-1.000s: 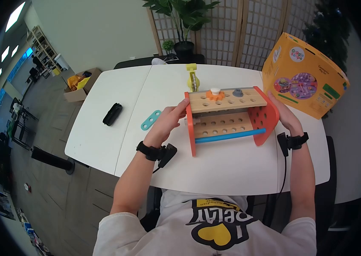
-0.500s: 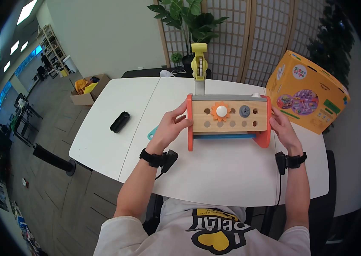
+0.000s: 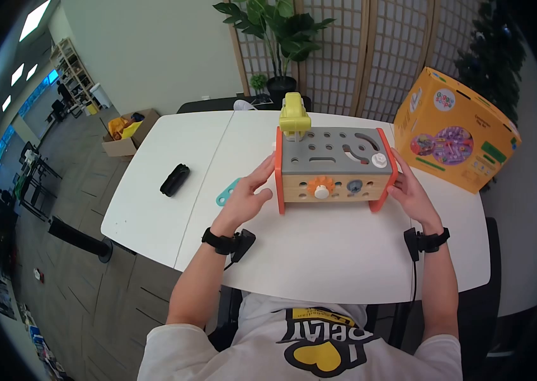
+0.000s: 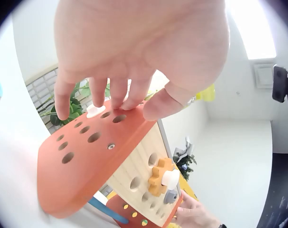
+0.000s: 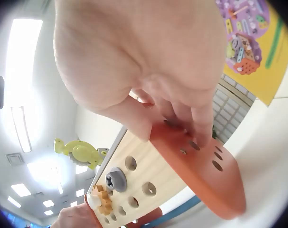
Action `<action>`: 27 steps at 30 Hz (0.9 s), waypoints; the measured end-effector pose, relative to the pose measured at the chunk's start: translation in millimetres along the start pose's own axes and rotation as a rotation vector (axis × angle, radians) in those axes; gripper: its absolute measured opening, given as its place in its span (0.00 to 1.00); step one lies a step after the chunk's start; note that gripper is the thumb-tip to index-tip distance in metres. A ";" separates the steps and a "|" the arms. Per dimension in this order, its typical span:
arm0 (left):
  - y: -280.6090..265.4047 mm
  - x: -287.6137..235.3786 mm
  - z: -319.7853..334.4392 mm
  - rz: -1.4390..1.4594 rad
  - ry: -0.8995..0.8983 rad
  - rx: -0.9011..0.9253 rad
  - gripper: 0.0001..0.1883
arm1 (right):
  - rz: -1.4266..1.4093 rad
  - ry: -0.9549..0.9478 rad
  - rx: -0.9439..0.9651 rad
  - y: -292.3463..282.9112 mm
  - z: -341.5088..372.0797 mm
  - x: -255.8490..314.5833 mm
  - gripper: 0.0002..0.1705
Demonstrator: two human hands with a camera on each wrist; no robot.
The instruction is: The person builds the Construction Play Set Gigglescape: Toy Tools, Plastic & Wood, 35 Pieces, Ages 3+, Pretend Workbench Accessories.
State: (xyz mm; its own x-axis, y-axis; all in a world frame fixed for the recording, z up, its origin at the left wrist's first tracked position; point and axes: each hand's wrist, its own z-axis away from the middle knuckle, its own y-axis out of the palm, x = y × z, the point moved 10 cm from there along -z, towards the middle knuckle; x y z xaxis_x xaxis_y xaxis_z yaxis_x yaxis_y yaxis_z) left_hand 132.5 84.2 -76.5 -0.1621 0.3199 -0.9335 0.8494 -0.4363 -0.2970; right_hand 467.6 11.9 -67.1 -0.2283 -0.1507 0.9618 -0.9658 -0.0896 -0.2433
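Note:
A toy workbench stands on the table in the head view, its grey slotted top (image 3: 329, 155) facing up. An orange gear (image 3: 327, 182) with a white knob and a grey screw (image 3: 354, 186) sit on its wooden front. My left hand (image 3: 243, 200) rests on the left red side panel, its fingers (image 4: 119, 92) on the outer face in the left wrist view. On the opposite red panel (image 5: 205, 175), my right hand (image 5: 144, 57) lays its fingers, thumb at the edge. A yellow piece (image 3: 294, 117) rises at the bench's left rear.
A teal strip with holes (image 3: 225, 193) lies left of the bench, partly behind my left hand. Farther left on the white table (image 3: 148, 190) is a black case (image 3: 174, 180). A large orange-yellow box (image 3: 456, 130) stands at the back right.
The bench has tipped: its wooden face with the gear has turned to the front and the grey top has come up. The yellow piece has swung with it. Both hands have stayed at the side panels.

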 end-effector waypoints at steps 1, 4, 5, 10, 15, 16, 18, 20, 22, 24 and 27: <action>-1.9 -1.0 1.5 -0.028 0.010 0.001 0.39 | 0.021 0.006 0.003 -0.4 0.3 0.3 0.51; -22.5 0.6 9.2 -0.247 -0.031 -0.020 0.33 | 0.069 -0.005 -0.034 -4.1 1.3 3.4 0.48; -40.9 12.0 12.2 -0.356 -0.131 -0.127 0.27 | 0.121 -0.012 -0.052 -6.9 2.1 6.2 0.47; -91.7 57.4 28.5 -1.063 -0.146 -0.205 0.24 | 0.253 -0.062 -0.142 -13.2 1.2 13.1 0.42; -95.5 91.0 19.8 -1.128 -0.340 -0.022 0.21 | 0.270 -0.068 -0.166 -13.1 -2.7 12.4 0.38; -94.1 92.6 16.3 -1.146 -0.322 -0.018 0.21 | 0.271 -0.058 -0.169 -14.1 -3.1 11.5 0.37; -95.8 98.7 11.7 -1.116 -0.341 -0.027 0.21 | 0.289 -0.055 -0.159 -13.0 -2.8 14.6 0.37; -97.1 87.6 8.7 -1.016 -0.414 -0.052 0.22 | 0.301 -0.042 -0.145 -13.0 -1.9 14.2 0.36; -94.4 45.3 -0.1 -0.874 -0.241 -0.146 0.21 | 0.304 -0.023 -0.130 -13.3 -3.2 11.4 0.36; -90.5 1.5 -7.9 -0.693 -0.077 -0.209 0.21 | 0.271 -0.031 -0.115 -12.7 -4.7 10.6 0.35; -74.3 -54.3 -18.5 -0.454 0.112 -0.181 0.20 | 0.242 -0.030 -0.092 -10.1 -5.5 9.5 0.35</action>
State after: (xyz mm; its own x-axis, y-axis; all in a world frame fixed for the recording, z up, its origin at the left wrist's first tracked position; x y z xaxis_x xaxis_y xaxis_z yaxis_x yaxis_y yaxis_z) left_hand 87.4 114.9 -0.1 -0.4889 0.5363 -0.6879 0.7811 -0.0820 -0.6191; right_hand 474.5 16.8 -54.8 -0.4519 -0.1859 0.8725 -0.8909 0.0427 -0.4523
